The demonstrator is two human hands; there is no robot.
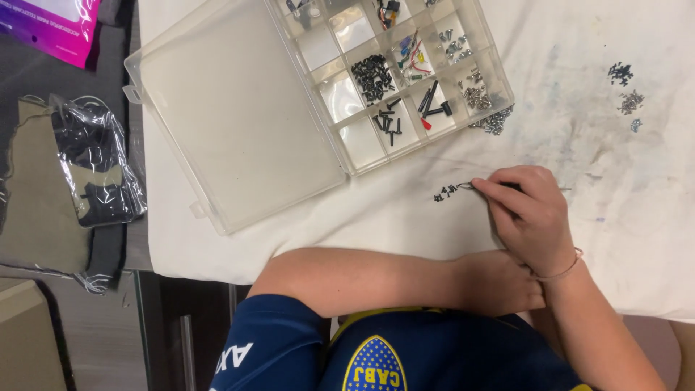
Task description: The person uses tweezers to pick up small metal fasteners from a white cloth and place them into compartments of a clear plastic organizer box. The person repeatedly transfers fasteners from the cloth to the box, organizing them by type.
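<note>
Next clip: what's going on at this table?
A person sits at a white cloth sorting tiny hardware. The right hand holds a thin tool, its tip at a small cluster of black screws. The left hand rests at the cloth's edge, tucked under the right wrist. An open clear organizer box with screws in its compartments lies above, and small piles of screws sit on the cloth to the right.

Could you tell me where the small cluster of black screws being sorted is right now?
In the head view, the black screws lie on the white cloth, just left of the right hand, below the clear organizer box.
</note>
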